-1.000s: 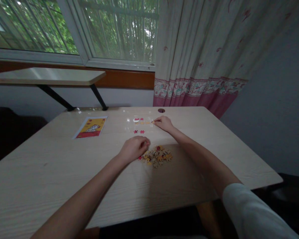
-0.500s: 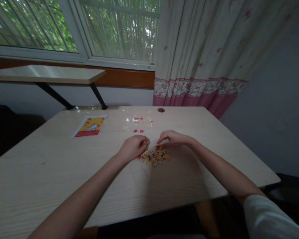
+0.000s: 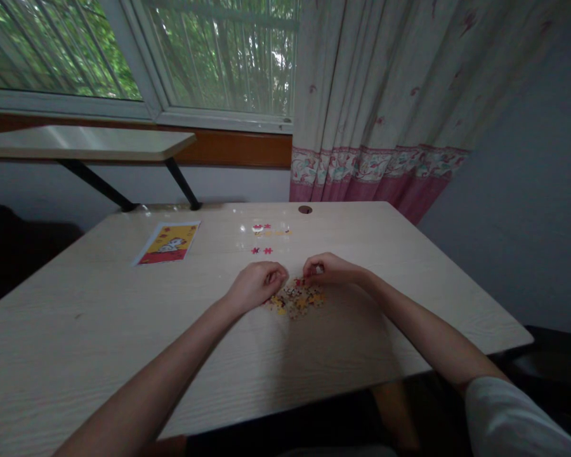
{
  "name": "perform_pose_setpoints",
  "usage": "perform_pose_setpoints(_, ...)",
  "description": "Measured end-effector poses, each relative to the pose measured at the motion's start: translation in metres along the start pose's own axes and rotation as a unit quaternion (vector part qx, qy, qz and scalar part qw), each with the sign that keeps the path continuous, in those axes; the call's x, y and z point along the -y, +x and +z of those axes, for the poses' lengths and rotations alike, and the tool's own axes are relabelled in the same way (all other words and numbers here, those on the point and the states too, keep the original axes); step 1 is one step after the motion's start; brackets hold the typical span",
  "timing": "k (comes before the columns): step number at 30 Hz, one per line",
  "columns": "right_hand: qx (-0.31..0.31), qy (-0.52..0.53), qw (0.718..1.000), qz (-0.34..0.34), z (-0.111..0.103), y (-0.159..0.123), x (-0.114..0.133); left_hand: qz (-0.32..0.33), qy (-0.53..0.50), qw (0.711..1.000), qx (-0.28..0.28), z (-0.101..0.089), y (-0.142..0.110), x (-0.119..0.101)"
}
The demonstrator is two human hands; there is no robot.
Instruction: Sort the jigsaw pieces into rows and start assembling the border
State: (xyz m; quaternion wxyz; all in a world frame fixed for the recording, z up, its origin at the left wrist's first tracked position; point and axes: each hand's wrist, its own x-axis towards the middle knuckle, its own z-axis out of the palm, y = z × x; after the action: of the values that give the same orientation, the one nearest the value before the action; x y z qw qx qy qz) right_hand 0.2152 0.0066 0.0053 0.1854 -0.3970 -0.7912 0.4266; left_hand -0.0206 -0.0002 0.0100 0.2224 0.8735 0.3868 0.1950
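One loose heap of small, knobbed jigsaw pieces in yellow, tan and red (image 3: 297, 306) lies on the pale wood-grain table (image 3: 181, 362), between and slightly nearer the person than the fingertips of both bare hands. The left hand (image 3: 257, 282) rests at the heap's left edge, its fingers curled in and the thumb close under them; whether a piece sits in that curl cannot be told. The right hand (image 3: 332, 269) reaches over the heap's far right edge, fingers bent, their tips down at a small red jigsaw piece (image 3: 299, 282); whether they grip anything is too small to tell.

Beyond the left fingertips, well apart from the heap, lie two red jigsaw pieces side by side (image 3: 268, 251). Farther back, a row of yellow jigsaw pieces (image 3: 280, 233) runs just in front of another red pair (image 3: 267, 226). Off to the left lies a flat yellow-and-red picture sheet with a white figure (image 3: 174, 244).
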Motion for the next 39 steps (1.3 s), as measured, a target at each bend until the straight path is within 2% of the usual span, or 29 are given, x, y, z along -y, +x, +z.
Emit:
perform_pose_setpoints(11, 0.0, 0.006, 1.0, -0.007, 0.002, -0.001, -0.005, -0.015, -0.052, 0.998, -0.007, 0.003, 0.001, 0.001)
perform_pose_setpoints(19, -0.01, -0.008, 1.0, -0.014, 0.0, -0.002, 0.001, -0.018, -0.056, 0.998, -0.011, 0.003, 0.0, 0.0)
perform_pose_setpoints(28, -0.015, 0.022, 1.0, 0.011, 0.002, -0.003, 0.0, -0.021, -0.05, 0.999, -0.003, 0.002, 0.001, -0.003)
perform_pose_setpoints(32, -0.003, 0.01, 1.0, 0.01, 0.001, -0.003, 0.003, -0.016, -0.049, 0.999, -0.002, 0.002, 0.001, -0.003)
perform_pose_setpoints(36, -0.039, -0.01, 0.999, 0.006, 0.001, -0.004, 0.007, -0.015, -0.055, 0.998, -0.001, 0.002, 0.001, -0.002)
perform_pose_setpoints(39, -0.082, 0.03, 0.996, 0.018, 0.006, -0.002, 0.009, -0.012, -0.071, 0.997, 0.003, 0.003, 0.0, -0.003)
